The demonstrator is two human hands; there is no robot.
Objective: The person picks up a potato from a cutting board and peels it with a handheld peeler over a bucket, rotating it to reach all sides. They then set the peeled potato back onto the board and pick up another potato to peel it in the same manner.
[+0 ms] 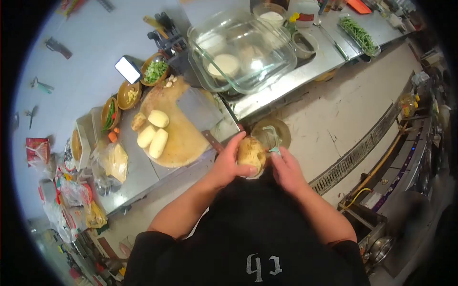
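My left hand is wrapped round a potato in front of my body. Most of its brown skin shows, with a paler patch at the lower end. In my right hand is a pale green peeler, its head just to the right of the potato and apart from it. Below both hands a round bin stands on the floor. On the wooden cutting board lie several peeled potatoes and a small knobbly brown piece. A cleaver rests there too, handle toward me.
Wooden bowls hold chopped greens, garlic and peppers. A lit phone stands behind them. Large glass dishes sit at the counter's edge. Green beans lie in a tray at right. Plastic bags crowd the left.
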